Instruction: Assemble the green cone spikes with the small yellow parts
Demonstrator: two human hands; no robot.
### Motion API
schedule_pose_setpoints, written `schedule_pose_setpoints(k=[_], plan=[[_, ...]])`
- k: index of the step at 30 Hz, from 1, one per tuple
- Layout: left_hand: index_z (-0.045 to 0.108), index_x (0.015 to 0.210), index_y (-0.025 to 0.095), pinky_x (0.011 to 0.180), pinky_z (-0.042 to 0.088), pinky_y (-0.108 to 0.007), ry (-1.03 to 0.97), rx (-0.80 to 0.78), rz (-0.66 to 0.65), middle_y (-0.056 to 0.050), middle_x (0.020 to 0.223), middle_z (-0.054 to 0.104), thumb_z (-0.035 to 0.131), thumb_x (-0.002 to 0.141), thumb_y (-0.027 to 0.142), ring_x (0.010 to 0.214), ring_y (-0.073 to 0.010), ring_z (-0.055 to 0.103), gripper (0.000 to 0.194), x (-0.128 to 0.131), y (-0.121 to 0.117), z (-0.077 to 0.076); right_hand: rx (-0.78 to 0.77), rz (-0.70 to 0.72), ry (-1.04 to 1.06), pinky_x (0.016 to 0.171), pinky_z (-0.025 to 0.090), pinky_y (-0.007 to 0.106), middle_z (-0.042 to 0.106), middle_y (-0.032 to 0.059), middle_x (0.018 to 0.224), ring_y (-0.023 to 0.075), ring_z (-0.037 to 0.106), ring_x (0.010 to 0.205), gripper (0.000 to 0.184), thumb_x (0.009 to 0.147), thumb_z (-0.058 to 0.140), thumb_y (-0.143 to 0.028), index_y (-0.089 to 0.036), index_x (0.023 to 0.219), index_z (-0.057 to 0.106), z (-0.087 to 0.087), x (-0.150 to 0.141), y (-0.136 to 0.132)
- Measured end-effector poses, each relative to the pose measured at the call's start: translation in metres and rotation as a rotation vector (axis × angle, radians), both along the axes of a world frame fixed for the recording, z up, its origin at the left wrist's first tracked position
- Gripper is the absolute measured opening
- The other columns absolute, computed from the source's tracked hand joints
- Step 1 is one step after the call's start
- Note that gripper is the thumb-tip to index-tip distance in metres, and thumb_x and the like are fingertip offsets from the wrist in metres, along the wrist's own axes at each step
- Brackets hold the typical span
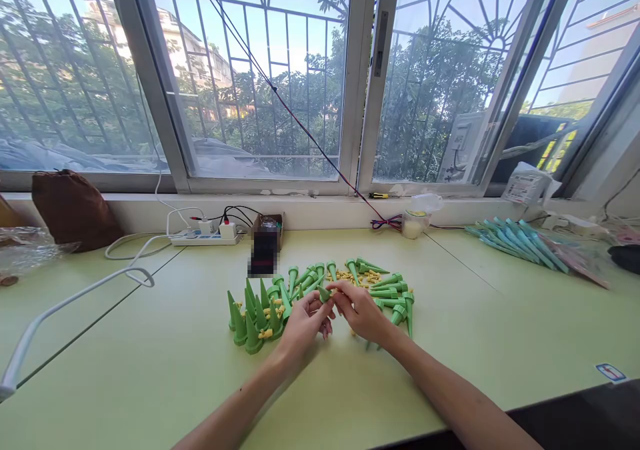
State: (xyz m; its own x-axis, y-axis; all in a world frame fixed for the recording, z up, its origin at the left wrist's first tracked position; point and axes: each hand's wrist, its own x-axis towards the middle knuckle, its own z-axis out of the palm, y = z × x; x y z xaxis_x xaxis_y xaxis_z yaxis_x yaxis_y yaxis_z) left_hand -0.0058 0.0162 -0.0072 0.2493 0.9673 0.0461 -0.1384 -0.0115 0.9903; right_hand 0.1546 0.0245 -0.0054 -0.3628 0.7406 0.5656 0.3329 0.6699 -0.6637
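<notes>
My left hand [309, 318] is closed around a green plastic cone spike [324, 295], held above the table at the middle. My right hand [362, 311] is pinched at the spike's side, with what looks like a small yellow piece mostly hidden between its fingertips. Left of my hands, several green spikes [253, 335] stand points up, with small yellow pieces [265, 334] attached. Behind and to the right, more green spikes [387, 293] lie in an arc with ribbed caps. A pile of loose yellow pieces [367, 278] lies within this arc.
A pale green table [175, 370] runs along the windows. At its back are a power strip [205, 238], a small box [276, 227], a jar [414, 224] and a brown bag [75, 210]. Blue-green packets [520, 242] lie back right; a white curved bar [50, 310] reaches in at left.
</notes>
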Motion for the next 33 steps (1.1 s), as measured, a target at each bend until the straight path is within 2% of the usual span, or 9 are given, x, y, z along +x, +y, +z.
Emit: schedule_pose_setpoints(k=[3,6,10,13,16,24,27,30,33], plan=[[0.058,0.081,0.016,0.045,0.047,-0.023,0.045,0.106,0.067,0.001,0.066,0.061,0.078,0.068,0.059,0.050,-0.0113,0.058,0.049,0.000,0.001,0.001,0.016,-0.035,0.010,0.060,0.039,0.023,0.058,-0.0018,0.070,0.0118,0.049,0.058,0.024,0.100,0.042,-0.024,-0.018,0.114,0.061,0.000,-0.001,0.000],[0.058,0.079,0.016,0.046,0.050,-0.025,0.055,0.137,0.087,0.001,0.066,0.060,0.077,0.069,0.059,0.051,-0.0129,0.060,0.047,-0.001,0.001,0.003,0.025,-0.073,0.021,0.058,0.038,0.023,0.056,-0.0022,0.069,0.0122,0.047,0.058,0.021,0.098,0.046,-0.024,-0.017,0.112,0.060,0.000,-0.002,0.000],[0.059,0.081,0.016,0.044,0.050,-0.025,0.085,0.169,0.114,0.001,0.067,0.061,0.074,0.073,0.057,0.050,-0.0131,0.060,0.045,-0.001,0.001,0.004,0.013,-0.123,0.055,0.054,0.035,0.023,0.049,-0.0042,0.063,0.0119,0.043,0.055,0.014,0.097,0.049,-0.029,-0.018,0.096,0.057,0.000,-0.002,0.002],[0.063,0.093,0.014,0.045,0.050,-0.025,0.137,0.212,0.112,0.001,0.065,0.060,0.071,0.078,0.054,0.049,-0.0139,0.060,0.043,-0.001,0.000,0.000,0.012,-0.143,0.059,0.053,0.032,0.023,0.046,-0.0044,0.062,0.0114,0.039,0.053,0.019,0.098,0.049,-0.031,-0.019,0.084,0.053,-0.002,-0.001,0.003],[0.063,0.109,0.013,0.047,0.051,-0.026,0.194,0.264,0.117,0.001,0.062,0.061,0.064,0.085,0.051,0.049,-0.0140,0.060,0.045,-0.003,0.001,-0.005,0.009,-0.154,0.051,0.052,0.030,0.023,0.044,-0.0049,0.061,0.0112,0.037,0.053,0.021,0.098,0.048,-0.032,-0.019,0.082,0.050,-0.002,0.000,0.003],[0.050,0.138,0.011,0.052,0.053,-0.028,0.207,0.271,0.150,0.003,0.057,0.061,0.060,0.089,0.050,0.049,-0.0147,0.060,0.063,-0.003,-0.001,-0.006,0.016,-0.131,0.065,0.053,0.029,0.024,0.042,-0.0055,0.060,0.0113,0.035,0.053,0.021,0.098,0.046,-0.031,-0.020,0.080,0.047,-0.001,-0.001,0.003],[0.043,0.144,0.013,0.051,0.053,-0.028,0.189,0.281,0.172,0.001,0.068,0.065,0.059,0.089,0.049,0.050,-0.0132,0.060,0.068,-0.001,-0.004,-0.003,0.037,-0.128,0.064,0.054,0.029,0.024,0.043,-0.0052,0.061,0.0113,0.035,0.054,0.021,0.098,0.047,-0.029,-0.020,0.079,0.046,-0.001,-0.001,0.003],[0.040,0.148,0.020,0.048,0.052,-0.026,0.185,0.306,0.201,-0.001,0.083,0.068,0.059,0.089,0.049,0.049,-0.0106,0.058,0.068,-0.001,-0.007,-0.001,0.055,-0.120,0.062,0.055,0.030,0.024,0.044,-0.0049,0.062,0.0114,0.035,0.055,0.021,0.098,0.046,-0.028,-0.020,0.078,0.046,-0.002,0.000,0.004],[0.046,0.144,0.021,0.047,0.049,-0.023,0.240,0.322,0.188,0.004,0.063,0.060,0.057,0.091,0.048,0.047,-0.0101,0.054,0.061,-0.002,-0.009,0.000,0.061,-0.117,0.063,0.056,0.030,0.024,0.043,-0.0048,0.063,0.0114,0.035,0.055,0.021,0.098,0.046,-0.027,-0.020,0.078,0.046,-0.002,0.000,0.004]])
